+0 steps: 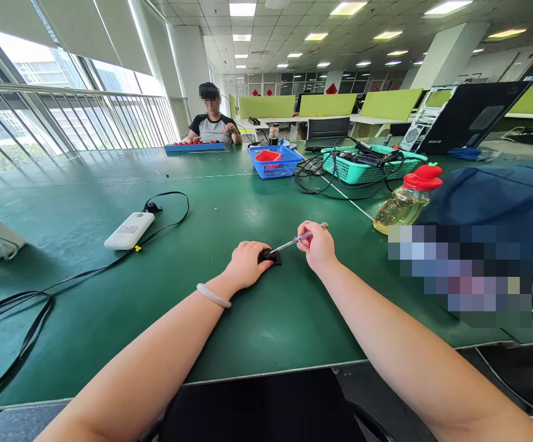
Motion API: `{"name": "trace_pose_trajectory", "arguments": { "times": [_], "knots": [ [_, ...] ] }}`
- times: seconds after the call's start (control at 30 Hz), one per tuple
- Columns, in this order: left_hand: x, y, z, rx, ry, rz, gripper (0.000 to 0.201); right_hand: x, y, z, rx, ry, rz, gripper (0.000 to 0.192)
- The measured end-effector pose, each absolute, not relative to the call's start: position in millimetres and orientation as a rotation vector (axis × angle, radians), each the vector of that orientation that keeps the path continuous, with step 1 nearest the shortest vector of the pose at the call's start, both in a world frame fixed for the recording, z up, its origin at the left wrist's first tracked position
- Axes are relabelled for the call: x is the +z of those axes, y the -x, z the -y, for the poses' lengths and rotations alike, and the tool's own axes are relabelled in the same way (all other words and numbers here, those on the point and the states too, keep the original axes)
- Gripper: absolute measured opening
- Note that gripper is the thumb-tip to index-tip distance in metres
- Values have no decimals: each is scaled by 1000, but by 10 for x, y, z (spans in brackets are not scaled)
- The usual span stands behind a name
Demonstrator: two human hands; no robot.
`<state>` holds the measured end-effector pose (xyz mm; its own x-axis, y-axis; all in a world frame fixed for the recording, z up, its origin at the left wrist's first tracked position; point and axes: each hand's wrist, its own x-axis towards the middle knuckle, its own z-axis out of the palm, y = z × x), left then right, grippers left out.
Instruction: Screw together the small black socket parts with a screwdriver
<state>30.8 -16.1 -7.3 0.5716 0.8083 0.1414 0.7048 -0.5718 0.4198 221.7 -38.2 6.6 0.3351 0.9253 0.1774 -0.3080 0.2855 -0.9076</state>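
Note:
My right hand [315, 244] is closed around the handle of a screwdriver [289, 244], its thin metal shaft slanting down to the left. The tip meets a small black block-like part [273, 256] on the green table [266, 325]. My left hand [248, 264] grips that part from the left, its thumb along the near side and its fingers over the far side. Part of the black piece is hidden under the fingers, so its exact kind does not show.
A white power bank [129, 231] with a black cable lies to the left. Farther back stand a blue basket [276, 164] and a green basket [354, 170] with tangled cables. On the right are a red-lidded bottle [404, 202] and a dark blue bag [497, 209]. A person [213, 120] sits across the table.

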Motion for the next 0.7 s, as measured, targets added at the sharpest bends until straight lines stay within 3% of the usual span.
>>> {"name": "trace_pose_trajectory", "arguments": {
  "times": [0.53, 0.7],
  "knots": [
    [-57, -319, 168, 447, -2468, -1264, 33, 54, -2142, 357, 1116, 826, 781, 22],
    [-40, -316, 188, 442, -2462, -1252, 30, 148, -2308, 368, 1010, 727, 759, 22]
  ]
}}
